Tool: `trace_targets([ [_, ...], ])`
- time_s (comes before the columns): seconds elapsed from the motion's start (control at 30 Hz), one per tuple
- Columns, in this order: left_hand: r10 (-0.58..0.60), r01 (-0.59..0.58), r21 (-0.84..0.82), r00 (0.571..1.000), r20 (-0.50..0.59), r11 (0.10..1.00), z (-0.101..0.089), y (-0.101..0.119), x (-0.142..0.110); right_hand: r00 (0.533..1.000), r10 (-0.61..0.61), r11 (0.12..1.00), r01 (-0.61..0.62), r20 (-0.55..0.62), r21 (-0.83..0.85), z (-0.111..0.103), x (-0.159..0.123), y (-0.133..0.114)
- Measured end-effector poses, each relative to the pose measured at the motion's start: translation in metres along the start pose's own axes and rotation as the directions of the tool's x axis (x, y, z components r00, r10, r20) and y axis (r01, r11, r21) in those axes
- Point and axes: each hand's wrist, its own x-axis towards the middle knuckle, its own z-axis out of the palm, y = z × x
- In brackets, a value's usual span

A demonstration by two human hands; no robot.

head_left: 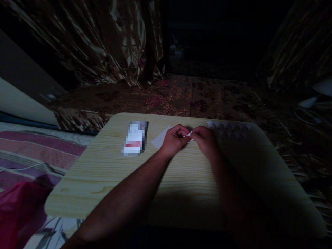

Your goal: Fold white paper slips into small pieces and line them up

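Above the middle of a wooden table [124, 183], my left hand [176, 140] and my right hand [206, 140] come together on a small piece of white paper [191, 136]. The fingers of both hands are closed on it, and much of it is hidden behind them. Beside my left hand lies a flat sheet of white paper [161, 138], partly covered by that hand. Two rows of small folded paper pieces [229, 126] sit past my right hand, dim in the shadow.
A phone [134, 138] with a blurred lit screen lies left on the table. A bed with a striped cover [36, 145] is at the left, with pink cloth [20, 204] nearer. Patterned curtains [124, 41] hang behind. A white cable [307, 116] lies at the right.
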Motion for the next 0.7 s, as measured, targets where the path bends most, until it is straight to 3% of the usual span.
trace_targets([
  [0.4, 0.033, -0.032, 0.053, 0.999, -0.011, 0.998, -0.0002, -0.0004, 0.0006, 0.999, 0.039, 0.999, -0.039, -0.005, -0.001, 0.0011, -0.0006, -0.0032],
  [0.7, 0.067, -0.068, 0.07, 0.998, 0.02, 0.995, 0.0002, -0.0009, 0.0, 0.999, -0.045, 0.998, 0.044, -0.016, -0.039, 0.0011, -0.0013, 0.0024],
])
